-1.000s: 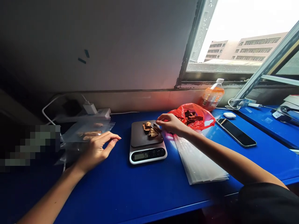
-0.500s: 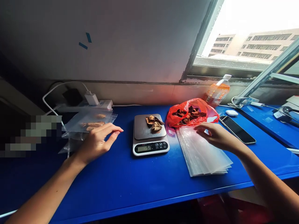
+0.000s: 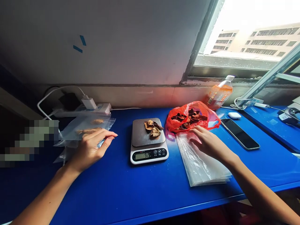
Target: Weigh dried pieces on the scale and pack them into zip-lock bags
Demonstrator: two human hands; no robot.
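Note:
A digital kitchen scale [image 3: 150, 155] stands mid-table with several dried brown slices [image 3: 153, 128] on its metal plate; its display appears to read 92, perhaps with a decimal point. Left of it hovers my left hand [image 3: 95, 148], holding nothing, thumb and fingertips apart. Behind that hand lie clear zip bags [image 3: 72, 125] containing brown pieces. My right hand [image 3: 209, 143] is over the upper end of a stack of clear plastic bags [image 3: 199, 170], thumb and fingers spread; whether it touches the top bag I cannot tell. Just beyond it sits an open red plastic bag [image 3: 172, 117] of dark dried slices [image 3: 195, 117].
An orange drink bottle [image 3: 220, 93] stands behind the red bag. At right lie a phone [image 3: 241, 134] and a white earbud case [image 3: 234, 115]. A power strip [image 3: 103, 108] with a charger [image 3: 89, 102] and cables is at the back left. The blue table's front edge [image 3: 182, 206] runs below.
My right hand has shifted slightly left over the bag stack, and the top bag looks more wrinkled. The view has tilted a little. The slices stay on the scale.

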